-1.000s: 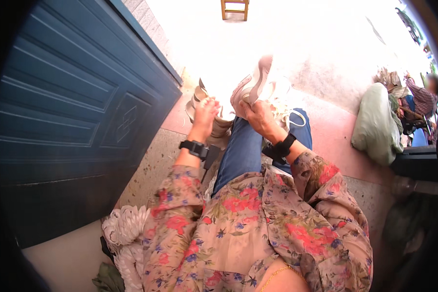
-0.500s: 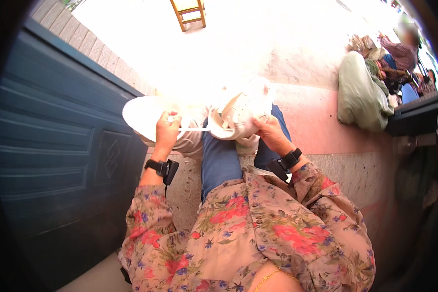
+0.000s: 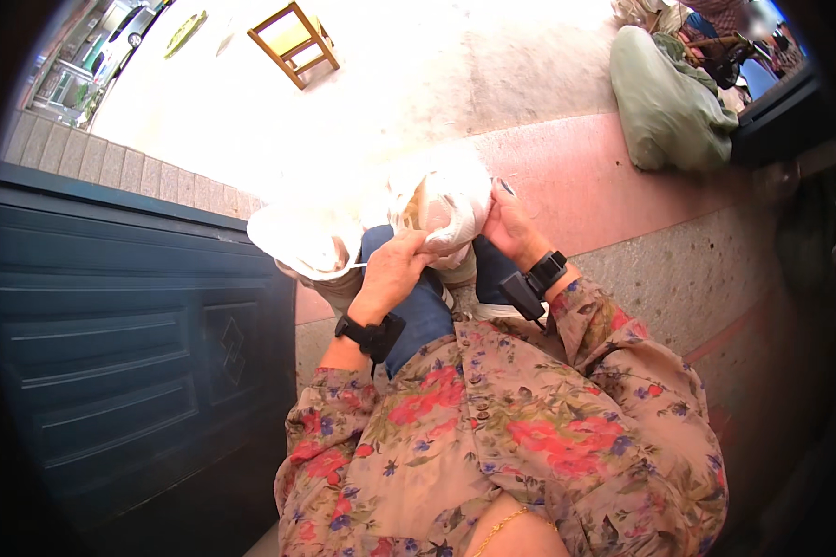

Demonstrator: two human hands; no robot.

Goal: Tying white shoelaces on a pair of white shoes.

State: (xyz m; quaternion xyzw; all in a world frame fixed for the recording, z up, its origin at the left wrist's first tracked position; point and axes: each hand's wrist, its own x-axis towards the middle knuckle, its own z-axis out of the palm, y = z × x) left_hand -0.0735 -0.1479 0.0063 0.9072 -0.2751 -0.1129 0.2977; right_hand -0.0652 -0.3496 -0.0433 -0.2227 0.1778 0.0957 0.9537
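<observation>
Over my knees is a pale, overexposed item that looks like a white sneaker (image 3: 455, 206), with a yellowish inside showing at its opening. My right hand (image 3: 514, 226) grips its right side, thumb on top. At its near left edge is my left hand (image 3: 398, 271), fingers closed and pressed together against it. A thin white cord or strip (image 3: 357, 265) shows beside the left hand, toward a white bundle (image 3: 302, 239) at the left of my knees. Glare washes out the bundle's details, and the left fingertips are partly hidden.
A blue panelled door (image 3: 111, 334) stands close on my left. Ahead is a small wooden stool (image 3: 294, 45) on bright ground. A full green sack (image 3: 664, 102) sits at the far right, with a person (image 3: 720, 14) partly visible behind it.
My left hand has moved right, from pulling the white strip taut away from the sneaker-like item to pressing at its near edge. The view has shifted, showing more ground at the far left.
</observation>
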